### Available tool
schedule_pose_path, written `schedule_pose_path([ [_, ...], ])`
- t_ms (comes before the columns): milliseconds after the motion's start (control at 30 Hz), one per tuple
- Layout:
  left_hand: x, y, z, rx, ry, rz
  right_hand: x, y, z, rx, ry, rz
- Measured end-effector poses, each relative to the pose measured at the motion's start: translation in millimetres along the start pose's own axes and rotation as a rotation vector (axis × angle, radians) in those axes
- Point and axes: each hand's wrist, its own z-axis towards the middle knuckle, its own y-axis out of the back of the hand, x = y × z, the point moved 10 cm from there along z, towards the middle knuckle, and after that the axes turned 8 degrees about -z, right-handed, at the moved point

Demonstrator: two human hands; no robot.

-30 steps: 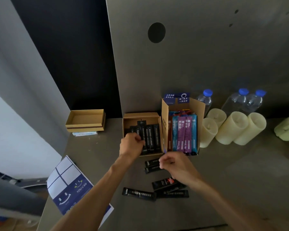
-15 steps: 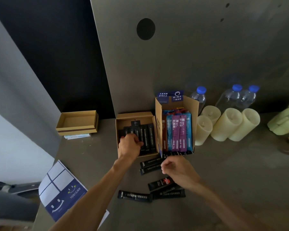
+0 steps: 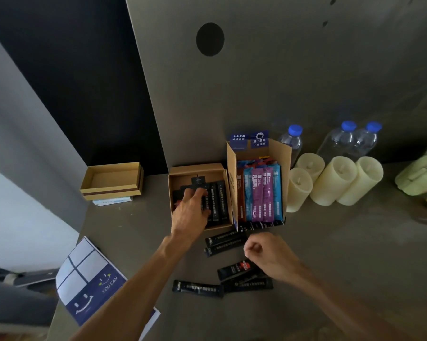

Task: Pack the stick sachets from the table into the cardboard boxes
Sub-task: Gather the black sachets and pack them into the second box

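Observation:
A low cardboard box [image 3: 197,167] holds a row of black stick sachets [image 3: 220,200]. My left hand [image 3: 190,212] reaches into it, fingers stretched out and resting on the sachets at its left side. Beside it stands a taller open box [image 3: 287,158] packed with coloured sachets [image 3: 259,193]. On the table in front lie loose black sachets: a pair [image 3: 224,242], a single one [image 3: 197,287] and a small pile [image 3: 237,269]. My right hand [image 3: 269,257] hovers over the table just right of the pair, fingers curled, with nothing visible in it.
An empty shallow box [image 3: 111,191] sits at the far left on some papers. A blue-and-white booklet [image 3: 92,279] overhangs the table's left edge. Cream candles [image 3: 330,180], water bottles [image 3: 293,139] and a green bag [image 3: 421,173] crowd the right. A grey panel [image 3: 281,70] stands behind.
My left hand has uncurled and now lies flatter on the sachets in the low box. My right hand has drawn slightly right, off the pair of sachets.

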Motion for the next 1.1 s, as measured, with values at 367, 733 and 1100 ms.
schedule_pose_path([
  [367,-7,-5,-5,0.028,-0.028,-0.046,-21,-17,-7,0.151,0.002,-0.209],
  [733,-36,-50,-114,0.322,-0.221,-0.039,-15,-24,-24,0.264,0.096,-0.404],
  [1100,-36,-82,-143,0.385,-0.189,0.086,-18,-24,-30,0.242,0.102,-0.476],
])
